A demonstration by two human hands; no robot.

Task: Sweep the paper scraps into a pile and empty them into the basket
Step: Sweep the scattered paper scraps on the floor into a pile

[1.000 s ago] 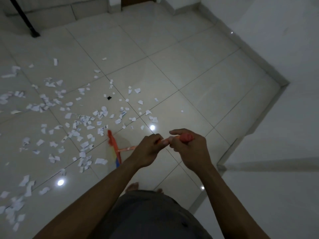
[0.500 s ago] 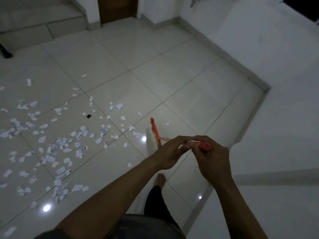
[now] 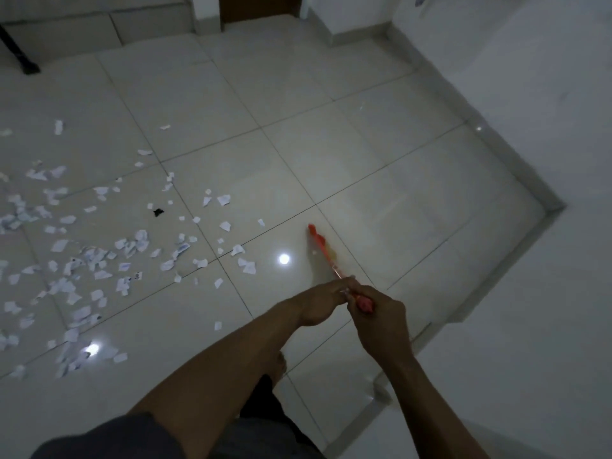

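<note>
One broom [image 3: 319, 241], orange handle. Two hands: left hand [image 3: 323, 304], right hand [image 3: 381, 318]. White paper scraps [image 3: 132, 246]: many dozens, too numerous and blurred for exact tally. One black scrap [image 3: 158, 212] among them. One bare foot [image 3: 277, 362] visible. Two bright light reflections [image 3: 283, 259], plus one faint. One black post [image 3: 20, 51], far left.

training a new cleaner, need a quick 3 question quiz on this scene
1. True or false: the left hand and right hand both hold the broom.
2. Most scraps lie: A) left of the broom head, B) right of it, C) in one neat pile.
3. Which hand holds the handle's end?
Key: 1 true; 2 A; 3 right.
</note>
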